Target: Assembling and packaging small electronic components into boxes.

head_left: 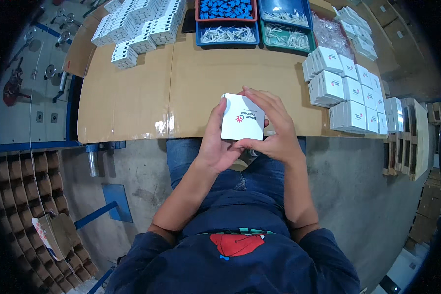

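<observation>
A small square white plastic box (241,126) with a red logo and dark print on its face is held between both hands, just above the table's near edge. My left hand (213,142) supports it from the left side and below, fingers mostly hidden behind it. Curled around the right side is my right hand (278,128), its thumb at the lower edge and its fingers over the top right corner. What lies behind the box is hidden.
Similar white boxes (354,93) stand stacked at the table's right. More white units (137,27) fill the far left. Trays hold blue parts (226,9) and white pins (228,34). Cardboard (127,105) covers the table. Wooden pallets (412,139) stand at right.
</observation>
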